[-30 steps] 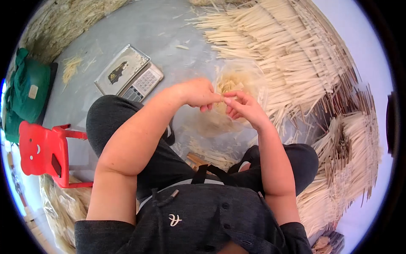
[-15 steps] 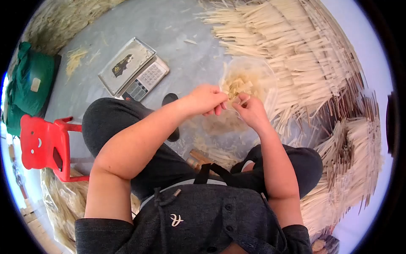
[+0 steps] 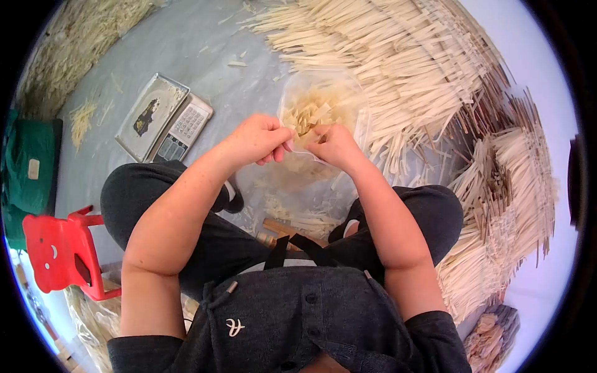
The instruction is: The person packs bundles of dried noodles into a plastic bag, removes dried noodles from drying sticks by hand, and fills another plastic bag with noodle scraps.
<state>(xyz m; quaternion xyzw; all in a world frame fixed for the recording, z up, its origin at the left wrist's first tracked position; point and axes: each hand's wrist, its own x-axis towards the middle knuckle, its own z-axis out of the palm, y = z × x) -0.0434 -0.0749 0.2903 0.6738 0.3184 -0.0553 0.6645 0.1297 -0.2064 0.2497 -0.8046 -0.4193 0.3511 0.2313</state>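
Observation:
My left hand [image 3: 266, 140] is closed with its fingers pinched at the near left edge of a clear plastic container [image 3: 363, 118]. Just to its right, my right hand [image 3: 333, 147] is also closed, its fingertips at the near edge of the pale flat pieces [image 3: 316, 112] lying in the container. A small gap separates the two hands. Whatever the fingertips of either hand hold is too small or hidden to name.
At the left are a digital scale [image 3: 183, 127] with a dark-stained tray, a red chair [image 3: 59, 252] bearing a dark flat object, and a green sack [image 3: 34, 180]. Pale strips [image 3: 398, 62] lie in large piles at the right. Wooden pieces [image 3: 289, 229] lie between my legs.
The view has shifted, so the scale and container appear further left. Both hands, earlier touching at the fingertips, are now slightly apart over the container's near edge.

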